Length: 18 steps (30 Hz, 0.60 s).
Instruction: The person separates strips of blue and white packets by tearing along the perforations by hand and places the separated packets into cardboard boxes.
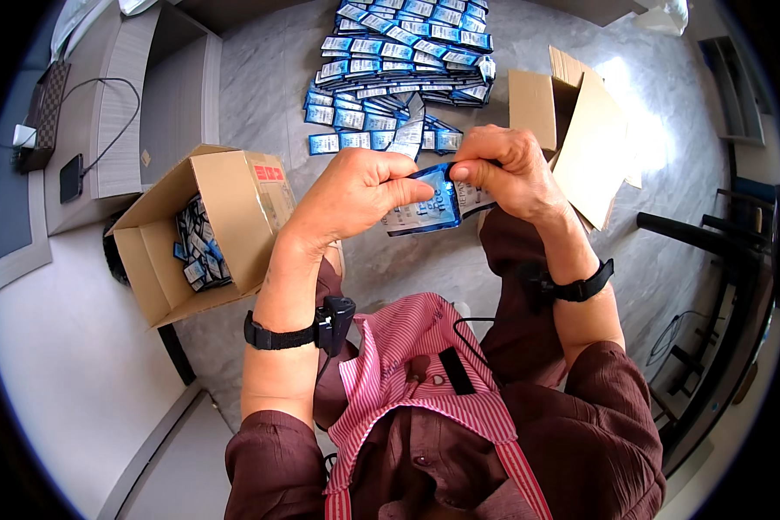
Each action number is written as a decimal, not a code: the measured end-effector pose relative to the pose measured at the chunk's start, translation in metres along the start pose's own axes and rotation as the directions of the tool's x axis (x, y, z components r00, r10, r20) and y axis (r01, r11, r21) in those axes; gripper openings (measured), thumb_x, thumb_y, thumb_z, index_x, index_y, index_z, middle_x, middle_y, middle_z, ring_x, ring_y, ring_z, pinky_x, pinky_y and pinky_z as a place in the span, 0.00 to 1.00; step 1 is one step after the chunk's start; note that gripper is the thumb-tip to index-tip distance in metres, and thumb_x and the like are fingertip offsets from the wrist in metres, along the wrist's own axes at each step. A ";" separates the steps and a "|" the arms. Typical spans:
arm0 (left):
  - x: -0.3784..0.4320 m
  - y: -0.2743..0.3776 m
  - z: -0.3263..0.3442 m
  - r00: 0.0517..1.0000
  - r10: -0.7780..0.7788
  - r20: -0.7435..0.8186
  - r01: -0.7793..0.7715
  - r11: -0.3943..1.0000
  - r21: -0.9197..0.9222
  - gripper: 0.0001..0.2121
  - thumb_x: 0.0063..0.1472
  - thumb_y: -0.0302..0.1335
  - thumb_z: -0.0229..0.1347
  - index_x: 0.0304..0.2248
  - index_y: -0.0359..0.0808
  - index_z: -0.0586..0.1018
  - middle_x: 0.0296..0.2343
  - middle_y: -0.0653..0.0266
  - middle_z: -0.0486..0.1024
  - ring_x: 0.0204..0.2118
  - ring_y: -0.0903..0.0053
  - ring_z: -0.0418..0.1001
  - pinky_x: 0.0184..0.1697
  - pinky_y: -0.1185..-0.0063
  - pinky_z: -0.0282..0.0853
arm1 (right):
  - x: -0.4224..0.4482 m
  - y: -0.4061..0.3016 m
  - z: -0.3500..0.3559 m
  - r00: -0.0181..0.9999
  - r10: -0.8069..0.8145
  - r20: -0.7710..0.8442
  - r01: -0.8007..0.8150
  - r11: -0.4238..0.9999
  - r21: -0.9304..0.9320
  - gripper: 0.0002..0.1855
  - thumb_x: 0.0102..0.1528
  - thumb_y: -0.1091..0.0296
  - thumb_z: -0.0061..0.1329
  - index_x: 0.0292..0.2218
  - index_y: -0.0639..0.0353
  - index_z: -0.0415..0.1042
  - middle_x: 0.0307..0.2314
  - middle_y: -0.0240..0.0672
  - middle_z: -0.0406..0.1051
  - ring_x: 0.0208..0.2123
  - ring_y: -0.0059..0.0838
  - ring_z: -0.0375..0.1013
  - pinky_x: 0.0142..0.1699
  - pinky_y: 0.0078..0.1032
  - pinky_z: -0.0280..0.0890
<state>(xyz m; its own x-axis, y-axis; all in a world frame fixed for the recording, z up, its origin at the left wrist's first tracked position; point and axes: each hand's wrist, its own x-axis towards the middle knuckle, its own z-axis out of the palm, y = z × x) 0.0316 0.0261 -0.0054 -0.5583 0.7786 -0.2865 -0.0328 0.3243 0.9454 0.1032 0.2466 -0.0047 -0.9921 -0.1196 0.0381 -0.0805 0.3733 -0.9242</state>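
Above my lap, my left hand [357,198] pinches a blue and silver foil sachet [437,201] between thumb and fingers. Close beside it, my right hand [510,170] grips the strip at the sachet's right edge, where a neighbouring silver sachet [473,198] shows. Whether the two sachets are still joined at that edge I cannot tell. Behind my left hand, a silver length of sachet strip [409,127] runs up towards the floor pile. That pile of sachet strips [403,65] lies in folded layers ahead of me, blue with pale printed panels.
An open cardboard box [234,214] at my left contains many loose sachets [201,250]. Another cardboard box [575,117] with raised flaps stands at the right. A grey cabinet [114,110] bears a phone [71,179] on a cable. Black furniture legs [689,234] stand far right.
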 end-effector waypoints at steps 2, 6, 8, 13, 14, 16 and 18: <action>0.000 0.003 -0.001 1.000 -0.001 0.005 0.001 1.000 -0.004 0.17 0.58 0.26 0.59 0.17 0.34 0.65 0.16 0.79 0.56 0.21 0.91 0.52 0.22 0.83 0.50 | -0.002 -0.002 -0.001 0.997 0.068 0.021 -0.069 0.997 0.045 0.06 0.49 0.71 0.58 0.26 0.63 0.75 0.19 0.31 0.69 0.23 0.22 0.66 0.29 0.24 0.61; -0.002 0.003 -0.002 1.000 0.017 0.025 -0.017 1.000 -0.017 0.16 0.57 0.26 0.60 0.17 0.34 0.66 0.16 0.79 0.56 0.21 0.92 0.52 0.22 0.83 0.51 | -0.005 -0.001 0.000 0.995 0.073 0.062 -0.079 0.993 0.092 0.07 0.50 0.70 0.58 0.26 0.63 0.76 0.19 0.29 0.69 0.23 0.20 0.66 0.29 0.22 0.61; -0.003 0.001 -0.004 1.000 0.013 0.016 -0.013 1.000 -0.005 0.15 0.57 0.25 0.60 0.17 0.34 0.67 0.16 0.79 0.56 0.21 0.92 0.52 0.22 0.83 0.51 | -0.003 -0.002 0.001 0.987 0.126 0.099 -0.138 0.982 0.128 0.07 0.52 0.68 0.57 0.28 0.63 0.77 0.20 0.28 0.70 0.24 0.19 0.65 0.31 0.21 0.62; -0.002 -0.010 -0.008 0.986 -0.042 -0.160 0.030 0.997 -0.077 0.13 0.58 0.26 0.59 0.19 0.33 0.72 0.17 0.79 0.60 0.22 0.93 0.56 0.24 0.84 0.54 | 0.007 0.017 -0.002 0.970 0.117 -0.212 -0.058 0.963 0.264 0.17 0.59 0.64 0.51 0.49 0.57 0.71 0.33 0.27 0.71 0.34 0.17 0.67 0.40 0.18 0.64; -0.002 -0.014 -0.009 0.968 -0.160 -0.193 0.111 0.964 -0.239 0.07 0.60 0.27 0.57 0.26 0.34 0.77 0.22 0.77 0.70 0.26 0.92 0.65 0.30 0.86 0.61 | 0.010 0.019 -0.005 0.934 0.134 -0.332 -0.022 0.947 0.320 0.20 0.60 0.62 0.49 0.52 0.57 0.67 0.36 0.27 0.70 0.38 0.18 0.68 0.43 0.19 0.64; 0.004 -0.012 -0.006 0.928 -0.113 -0.356 -0.094 0.853 -0.514 0.04 0.61 0.27 0.56 0.32 0.35 0.79 0.27 0.74 0.75 0.30 0.88 0.70 0.35 0.85 0.65 | 0.011 0.024 -0.010 0.878 0.300 -0.373 -0.109 0.884 0.454 0.22 0.60 0.58 0.48 0.51 0.62 0.67 0.38 0.31 0.71 0.43 0.21 0.69 0.46 0.21 0.63; 0.011 -0.016 -0.001 0.915 -0.093 -0.392 -0.249 0.634 -0.732 0.09 0.63 0.27 0.54 0.42 0.37 0.78 0.37 0.68 0.78 0.39 0.79 0.75 0.47 0.79 0.68 | 0.010 0.026 -0.006 0.913 0.316 -0.257 -0.162 0.861 0.482 0.24 0.60 0.57 0.48 0.52 0.63 0.67 0.41 0.34 0.72 0.45 0.24 0.69 0.49 0.23 0.62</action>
<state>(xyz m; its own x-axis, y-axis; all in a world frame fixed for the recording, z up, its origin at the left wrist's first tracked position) 0.0252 0.0289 -0.0238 -0.8330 0.4717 -0.2890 -0.4885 -0.3818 0.7846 0.0901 0.2601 -0.0263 -0.9563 0.2452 -0.1591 0.1375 -0.1027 -0.9852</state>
